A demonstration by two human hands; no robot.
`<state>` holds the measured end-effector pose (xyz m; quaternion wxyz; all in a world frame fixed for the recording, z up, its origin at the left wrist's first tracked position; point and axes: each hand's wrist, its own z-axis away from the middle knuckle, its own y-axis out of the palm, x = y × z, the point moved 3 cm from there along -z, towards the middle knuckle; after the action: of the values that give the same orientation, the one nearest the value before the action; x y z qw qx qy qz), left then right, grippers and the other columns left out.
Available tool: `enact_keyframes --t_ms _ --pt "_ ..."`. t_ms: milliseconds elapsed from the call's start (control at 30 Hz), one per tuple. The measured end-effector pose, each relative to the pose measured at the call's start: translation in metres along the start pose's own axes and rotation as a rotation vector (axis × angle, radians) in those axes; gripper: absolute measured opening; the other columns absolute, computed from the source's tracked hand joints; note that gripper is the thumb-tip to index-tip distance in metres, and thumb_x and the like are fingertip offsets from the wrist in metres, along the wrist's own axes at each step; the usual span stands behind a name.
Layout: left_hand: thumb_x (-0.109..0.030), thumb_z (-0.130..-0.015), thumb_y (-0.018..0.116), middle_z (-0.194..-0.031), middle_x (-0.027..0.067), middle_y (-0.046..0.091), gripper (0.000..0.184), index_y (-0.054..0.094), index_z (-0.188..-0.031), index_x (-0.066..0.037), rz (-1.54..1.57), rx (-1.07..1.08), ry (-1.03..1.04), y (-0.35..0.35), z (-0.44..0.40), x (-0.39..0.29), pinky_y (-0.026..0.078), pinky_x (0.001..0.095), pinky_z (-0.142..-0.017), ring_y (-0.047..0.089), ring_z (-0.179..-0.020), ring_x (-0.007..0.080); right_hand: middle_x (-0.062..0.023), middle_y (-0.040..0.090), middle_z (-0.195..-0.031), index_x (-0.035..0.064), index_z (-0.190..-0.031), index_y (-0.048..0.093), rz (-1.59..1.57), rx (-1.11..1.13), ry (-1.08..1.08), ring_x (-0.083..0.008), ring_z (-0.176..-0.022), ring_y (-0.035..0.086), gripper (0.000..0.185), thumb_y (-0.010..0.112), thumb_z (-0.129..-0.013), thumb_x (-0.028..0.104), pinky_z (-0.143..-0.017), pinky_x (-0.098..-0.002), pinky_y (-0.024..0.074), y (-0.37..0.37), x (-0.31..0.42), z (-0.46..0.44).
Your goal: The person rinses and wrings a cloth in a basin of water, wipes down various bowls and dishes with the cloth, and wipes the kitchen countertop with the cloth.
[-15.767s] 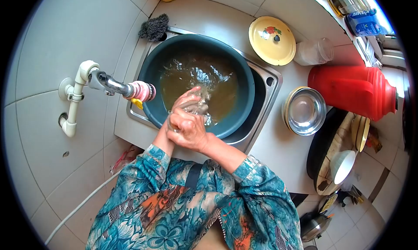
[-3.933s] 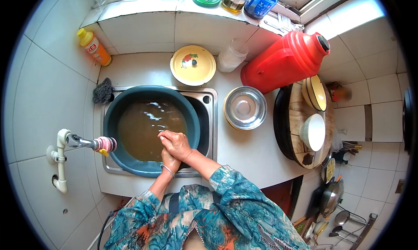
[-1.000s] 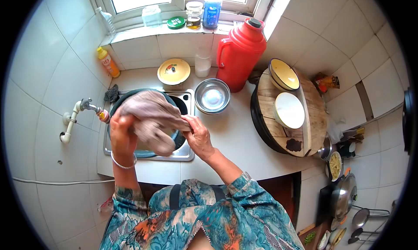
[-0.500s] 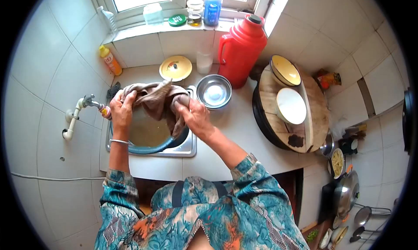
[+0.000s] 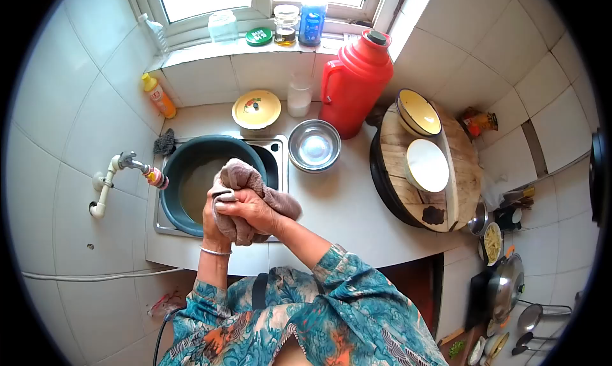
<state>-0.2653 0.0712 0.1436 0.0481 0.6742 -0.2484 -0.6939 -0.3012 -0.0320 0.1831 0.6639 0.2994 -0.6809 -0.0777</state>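
A brownish-grey cloth (image 5: 245,180) is bunched up between my two hands, above the near right edge of a dark teal basin (image 5: 175,203). My left hand (image 5: 215,220) is wrapped round it from the left, partly hidden behind the folds. From the right, my right hand (image 5: 252,212) has its fingers closed over the same cloth, close against the left. Cloudy brownish water (image 5: 197,190) lies in the basin, which sits in the metal sink (image 5: 280,165). One end of the cloth sticks out to the right over my right wrist.
A tap (image 5: 131,162) juts from the left wall. Right of the sink stand a metal bowl (image 5: 314,145) and a red thermos (image 5: 357,85). Behind are a yellow lid (image 5: 256,109) and a glass (image 5: 299,98). A white bowl (image 5: 427,166) rests on a round wooden lid (image 5: 462,175).
Both hands have come together, lower and nearer my body. The cloth, earlier held spread between them over the basin, is now gathered into a bundle, and more of the basin shows.
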Motion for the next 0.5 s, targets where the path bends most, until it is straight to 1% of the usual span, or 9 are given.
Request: enact_keyframes --t_ms 33,100,133,233,267,300,367,467,500 --pt "-0.030 -0.100 0.041 -0.095 0.0050 0.062 0.032 0.058 -0.103 -0.003 -0.476 0.003 0.193 -0.002 0.002 -0.005 0.049 0.0278 -0.080 0.059 -0.084 0.0141 0.0051 0.059 -0.097 0.0037 -0.110 0.065 0.005 0.005 0.035 -0.0037 -0.093 0.052 0.024 0.056 -0.096 0.022 -0.086 -0.0201 0.0433 0.000 0.002 0.005" --pt "-0.028 -0.100 0.040 -0.096 0.0051 0.062 0.032 0.058 -0.105 -0.003 -0.106 -0.010 -0.027 -0.001 -0.008 -0.001 0.048 0.0272 -0.080 0.059 -0.085 0.0133 0.0066 0.058 -0.092 0.0049 -0.103 0.066 -0.063 -0.103 -0.058 -0.0022 -0.089 0.051 0.022 0.054 -0.097 0.023 -0.082 -0.0197 0.0435 0.002 0.000 0.009" --pt "-0.032 -0.100 0.039 -0.098 0.0065 0.061 0.035 0.058 -0.111 -0.004 0.217 0.086 -0.092 -0.005 -0.017 0.010 0.049 0.0273 -0.082 0.060 -0.088 0.0145 0.0058 0.057 -0.094 0.0053 -0.106 0.064 -0.060 -0.126 -0.098 -0.0026 -0.086 0.051 0.023 0.056 -0.096 0.025 -0.079 -0.0184 0.0434 0.001 -0.005 0.008" --pt "-0.036 -0.100 0.041 -0.105 0.0084 0.061 0.039 0.054 -0.119 -0.006 0.355 -0.006 -0.109 0.000 -0.025 -0.009 0.049 0.0310 -0.087 0.061 -0.094 0.0176 0.0038 0.057 -0.097 0.0046 -0.112 0.059 0.046 -0.181 -0.131 -0.0044 -0.085 0.052 0.028 0.058 -0.094 0.025 -0.079 -0.0187 0.0438 0.001 0.011 0.020" --pt "-0.039 -0.100 0.039 -0.106 0.0062 0.061 0.038 0.054 -0.119 -0.010 0.580 0.083 -0.222 0.020 -0.026 -0.029 0.047 0.0333 -0.093 0.059 -0.098 0.0191 0.0016 0.057 -0.102 0.0036 -0.119 0.054 0.135 -0.159 0.040 -0.0056 -0.090 0.053 0.035 0.060 -0.092 0.025 -0.083 -0.0217 0.0448 -0.015 0.005 0.030" --pt "-0.040 -0.099 0.042 -0.117 0.0103 0.057 0.043 0.047 -0.129 -0.009 0.610 0.146 -0.160 0.017 -0.027 -0.037 0.044 0.0354 -0.098 0.056 -0.106 0.0220 -0.0025 0.058 -0.109 0.0028 -0.124 0.052 0.047 -0.129 0.103 -0.0096 -0.102 0.054 0.042 0.062 -0.090 0.026 -0.093 -0.0281 0.0440 -0.023 0.005 0.040" --pt "-0.038 -0.099 0.044 -0.123 0.0119 0.053 0.045 0.041 -0.133 -0.009 0.335 -0.024 0.061 0.007 -0.026 -0.040 0.042 0.0355 -0.101 0.054 -0.111 0.0220 -0.0081 0.053 -0.124 0.0038 -0.137 0.041 0.152 -0.244 0.004 -0.0146 -0.117 0.050 0.064 0.068 -0.085 0.029 -0.101 -0.0330 0.0399 -0.050 0.000 0.051" --pt "-0.037 -0.099 0.044 -0.125 0.0102 0.051 0.046 0.040 -0.134 -0.008 -0.344 -0.030 0.451 0.065 0.005 -0.041 0.041 0.0333 -0.103 0.052 -0.112 0.0204 -0.0118 0.039 -0.140 0.0047 -0.149 0.018 -0.078 -0.261 -0.143 -0.0184 -0.129 0.039 0.097 0.075 -0.077 0.035 -0.106 -0.0349 0.0360 -0.040 0.036 0.050" --pt "-0.039 -0.099 0.043 -0.124 0.0093 0.052 0.045 0.042 -0.132 -0.007 -0.184 0.012 0.326 0.077 0.010 -0.030 0.042 0.0326 -0.101 0.052 -0.112 0.0197 -0.0129 0.042 -0.138 0.0022 -0.145 0.027 -0.052 -0.208 -0.233 -0.0199 -0.129 0.041 0.087 0.075 -0.078 0.028 -0.107 -0.0362 0.0346 -0.027 0.051 0.042"
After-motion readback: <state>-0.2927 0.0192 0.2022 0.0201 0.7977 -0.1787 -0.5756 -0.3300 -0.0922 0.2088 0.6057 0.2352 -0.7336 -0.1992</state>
